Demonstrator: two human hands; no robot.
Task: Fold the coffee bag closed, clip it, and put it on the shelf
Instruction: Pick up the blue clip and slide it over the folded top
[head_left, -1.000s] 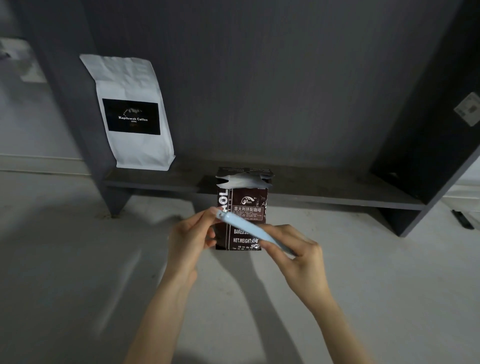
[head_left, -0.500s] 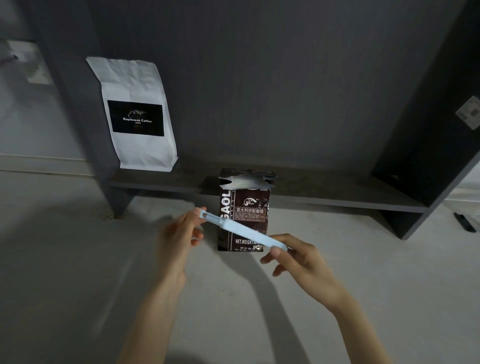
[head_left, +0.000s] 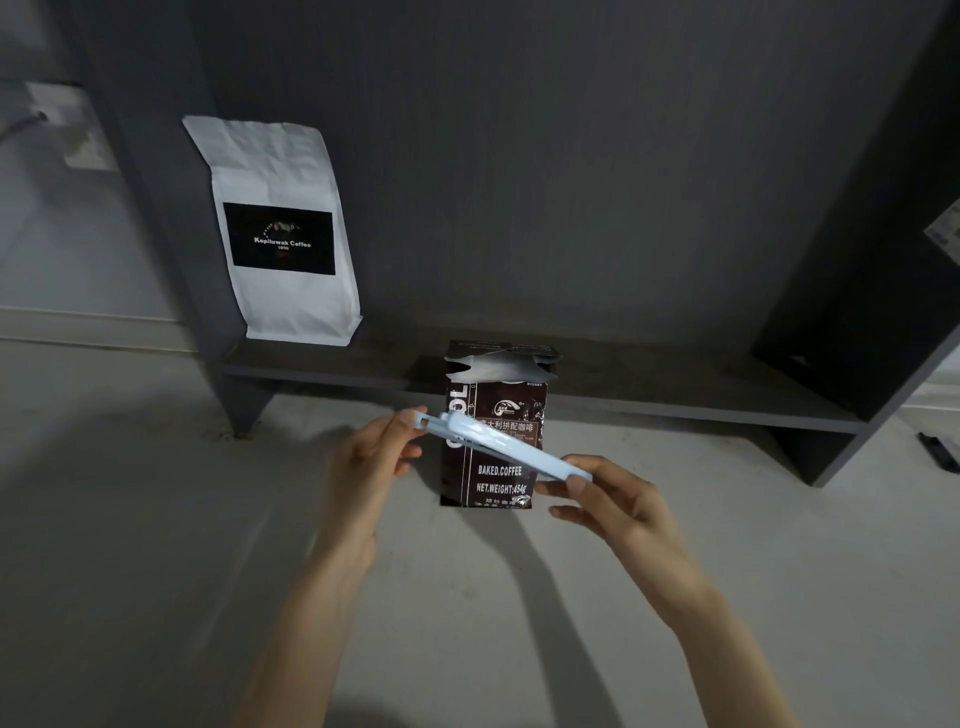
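A dark brown coffee bag (head_left: 506, 480) stands upright on the pale floor just in front of the shelf, its silver-lined top torn open and unfolded. I hold a long light-blue bag clip (head_left: 498, 446) slanted in front of the bag, above the floor. My left hand (head_left: 371, 457) pinches the clip's upper left end, where its two arms look slightly parted. My right hand (head_left: 605, 493) pinches the lower right end between thumb and fingers. The clip hides part of the bag's label.
A low dark grey shelf (head_left: 675, 400) runs behind the bag, with dark uprights at left and right. A white coffee bag (head_left: 283, 234) with a black label leans at the shelf's left end. A small dark object (head_left: 937, 452) lies on the floor at far right.
The clip has risen and shifted left, and my hands have slid apart toward its ends. Its left end now looks slightly parted. The brown bag has stayed put.
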